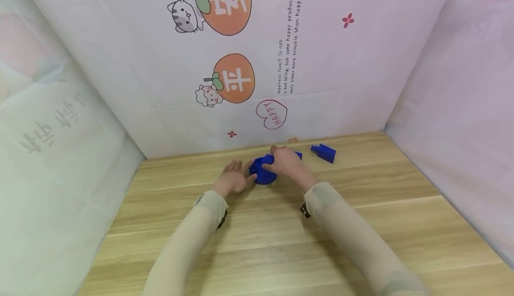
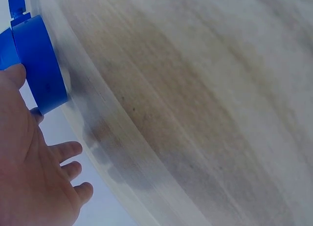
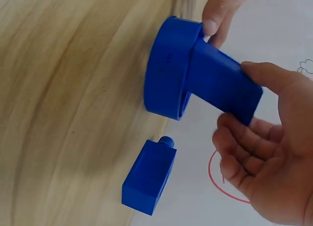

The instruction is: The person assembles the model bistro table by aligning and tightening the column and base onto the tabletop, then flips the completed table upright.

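A round blue plastic base (image 1: 266, 179) with a raised rim rests on the wooden table near the back wall. My left hand (image 1: 234, 179) is at its left side. The thumb and index finger touch the rim, while the other fingers spread away from it in the left wrist view. My right hand (image 1: 288, 164) pinches a flat rectangular blue block (image 3: 222, 84) between thumb and fingers. The block's far end is at the open side of the round base (image 3: 168, 67); how it joins there is hidden.
A blue block with a round peg (image 1: 324, 152) lies on the table to the right. Another blue piece (image 1: 299, 155) shows partly behind my right hand. A white printed cloth wall (image 1: 180, 126) rises behind the table, with cloth sides left and right.
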Motion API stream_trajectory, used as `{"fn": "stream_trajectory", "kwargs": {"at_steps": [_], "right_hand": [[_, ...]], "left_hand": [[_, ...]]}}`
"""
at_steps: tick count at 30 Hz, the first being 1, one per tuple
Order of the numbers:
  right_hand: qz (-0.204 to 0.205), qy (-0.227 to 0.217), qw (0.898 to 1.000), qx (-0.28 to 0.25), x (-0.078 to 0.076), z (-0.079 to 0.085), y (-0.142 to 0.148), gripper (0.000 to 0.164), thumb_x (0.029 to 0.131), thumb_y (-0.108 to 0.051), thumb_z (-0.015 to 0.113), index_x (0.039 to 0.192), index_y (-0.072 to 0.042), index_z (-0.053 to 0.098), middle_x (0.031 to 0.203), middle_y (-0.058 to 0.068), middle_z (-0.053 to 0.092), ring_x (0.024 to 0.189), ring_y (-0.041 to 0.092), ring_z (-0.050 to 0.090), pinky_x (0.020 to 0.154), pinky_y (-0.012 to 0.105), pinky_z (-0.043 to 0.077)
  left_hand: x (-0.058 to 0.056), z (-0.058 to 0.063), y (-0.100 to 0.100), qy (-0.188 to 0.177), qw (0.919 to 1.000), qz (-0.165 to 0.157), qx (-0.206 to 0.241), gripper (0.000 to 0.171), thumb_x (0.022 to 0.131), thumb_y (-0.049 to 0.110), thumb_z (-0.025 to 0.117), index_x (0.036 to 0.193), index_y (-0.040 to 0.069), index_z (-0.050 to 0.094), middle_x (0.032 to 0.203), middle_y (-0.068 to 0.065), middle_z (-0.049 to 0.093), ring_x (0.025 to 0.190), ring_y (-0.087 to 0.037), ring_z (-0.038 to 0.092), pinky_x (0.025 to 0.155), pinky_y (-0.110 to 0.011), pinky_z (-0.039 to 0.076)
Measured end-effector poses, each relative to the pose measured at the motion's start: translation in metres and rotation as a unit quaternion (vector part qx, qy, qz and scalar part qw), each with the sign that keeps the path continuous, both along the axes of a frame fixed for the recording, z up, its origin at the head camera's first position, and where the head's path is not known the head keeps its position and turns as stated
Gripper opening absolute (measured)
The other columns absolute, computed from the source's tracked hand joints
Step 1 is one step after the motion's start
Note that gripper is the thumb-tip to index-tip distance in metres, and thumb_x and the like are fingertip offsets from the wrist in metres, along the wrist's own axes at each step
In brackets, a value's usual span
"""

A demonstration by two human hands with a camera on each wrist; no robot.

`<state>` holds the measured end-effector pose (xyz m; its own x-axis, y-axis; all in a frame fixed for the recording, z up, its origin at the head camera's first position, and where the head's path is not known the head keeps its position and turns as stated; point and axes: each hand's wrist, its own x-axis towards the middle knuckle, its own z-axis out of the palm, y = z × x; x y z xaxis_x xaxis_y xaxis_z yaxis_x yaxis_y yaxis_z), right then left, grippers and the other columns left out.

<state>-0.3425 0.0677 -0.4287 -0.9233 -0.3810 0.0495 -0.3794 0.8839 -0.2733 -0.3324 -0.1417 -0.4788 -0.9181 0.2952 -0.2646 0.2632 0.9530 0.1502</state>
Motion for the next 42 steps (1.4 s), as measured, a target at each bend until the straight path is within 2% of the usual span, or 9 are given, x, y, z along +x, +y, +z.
{"fn": "stream_trajectory", "kwargs": {"at_steps": [3, 8, 12, 17, 19, 23, 27, 31, 42], "right_hand": [[0.015, -0.001, 1.000, 0.012, 0.001, 0.001, 0.002, 0.056, 0.090, -0.045, 0.070, 0.128, -0.005, 0.058, 0.113, 0.014, 0.071, 0.101, 0.031, 0.069, 0.087, 0.043, 0.057], [0.078, 0.004, 0.997, 0.027, 0.001, 0.003, 0.009, 0.060, 0.087, -0.027, 0.072, 0.141, -0.010, 0.053, 0.128, 0.017, 0.067, 0.114, 0.032, 0.066, 0.098, 0.046, 0.054], [0.065, 0.008, 0.997, 0.031, 0.000, 0.005, 0.014, 0.047, 0.086, -0.025, 0.075, 0.128, -0.009, 0.061, 0.113, 0.014, 0.072, 0.102, 0.028, 0.068, 0.090, 0.043, 0.056], [0.043, -0.003, 0.998, 0.041, 0.002, 0.007, 0.016, 0.047, 0.085, -0.042, 0.078, 0.114, -0.007, 0.064, 0.103, 0.010, 0.072, 0.095, 0.027, 0.067, 0.085, 0.044, 0.056], [0.053, -0.015, 0.998, 0.039, 0.004, 0.007, 0.015, 0.052, 0.085, -0.043, 0.077, 0.122, -0.008, 0.064, 0.113, 0.012, 0.071, 0.104, 0.029, 0.067, 0.091, 0.045, 0.055], [0.092, -0.019, 0.994, 0.048, 0.008, 0.003, 0.014, 0.059, 0.086, -0.029, 0.077, 0.139, -0.014, 0.055, 0.129, 0.018, 0.066, 0.118, 0.035, 0.064, 0.100, 0.049, 0.053], [0.124, 0.002, 0.990, 0.062, 0.010, 0.002, 0.013, 0.053, 0.089, -0.024, 0.075, 0.138, -0.015, 0.057, 0.127, 0.017, 0.068, 0.115, 0.035, 0.065, 0.099, 0.048, 0.053], [0.119, -0.002, 0.991, 0.064, 0.011, 0.004, 0.009, 0.047, 0.091, -0.028, 0.074, 0.134, -0.012, 0.061, 0.127, 0.014, 0.068, 0.113, 0.033, 0.067, 0.098, 0.047, 0.054], [0.091, 0.013, 0.993, 0.073, 0.010, 0.004, 0.006, 0.054, 0.089, -0.044, 0.073, 0.132, -0.012, 0.064, 0.129, 0.013, 0.067, 0.116, 0.034, 0.065, 0.099, 0.047, 0.053]], "left_hand": [[-0.004, -0.004, 0.000, -0.007, 1.0000, 0.000, 0.004, 0.067, 0.104, 0.061, 0.022, 0.162, 0.030, 0.007, 0.167, -0.021, 0.012, 0.156, -0.038, 0.003, 0.126, -0.054, 0.006], [-0.005, -0.006, 0.001, -0.013, 0.9999, 0.000, 0.004, 0.070, 0.103, 0.064, 0.022, 0.162, 0.032, 0.006, 0.167, -0.021, 0.012, 0.156, -0.039, 0.003, 0.126, -0.054, 0.006], [0.001, 0.000, 0.002, -0.007, 1.0000, -0.002, 0.003, 0.067, 0.104, 0.060, 0.023, 0.162, 0.029, 0.008, 0.167, -0.021, 0.012, 0.156, -0.037, 0.004, 0.127, -0.052, 0.006], [-0.001, 0.000, 0.001, 0.008, 1.0000, -0.004, 0.001, 0.068, 0.104, 0.061, 0.024, 0.162, 0.028, 0.009, 0.167, -0.021, 0.013, 0.156, -0.039, 0.005, 0.127, -0.053, 0.008], [-0.002, -0.001, 0.000, 0.006, 1.0000, -0.004, 0.005, 0.068, 0.104, 0.061, 0.026, 0.162, 0.027, 0.010, 0.167, -0.021, 0.013, 0.156, -0.039, 0.004, 0.126, -0.054, 0.007], [-0.002, -0.005, -0.003, 0.004, 1.0000, -0.008, 0.004, 0.070, 0.103, 0.063, 0.023, 0.162, 0.029, 0.008, 0.167, -0.021, 0.012, 0.156, -0.040, 0.004, 0.126, -0.056, 0.008], [-0.002, -0.011, -0.006, 0.012, 0.9998, -0.006, 0.011, 0.072, 0.101, 0.068, 0.020, 0.162, 0.033, 0.006, 0.167, -0.020, 0.012, 0.156, -0.039, 0.004, 0.126, -0.057, 0.008], [-0.005, -0.014, -0.008, 0.021, 0.9994, -0.005, 0.026, 0.070, 0.102, 0.067, 0.024, 0.161, 0.034, 0.008, 0.167, -0.019, 0.012, 0.156, -0.039, 0.003, 0.125, -0.058, 0.007], [-0.009, -0.018, -0.005, 0.029, 0.9992, -0.001, 0.028, 0.070, 0.102, 0.067, 0.023, 0.161, 0.034, 0.007, 0.167, -0.019, 0.012, 0.156, -0.040, 0.002, 0.125, -0.059, 0.006]]}}
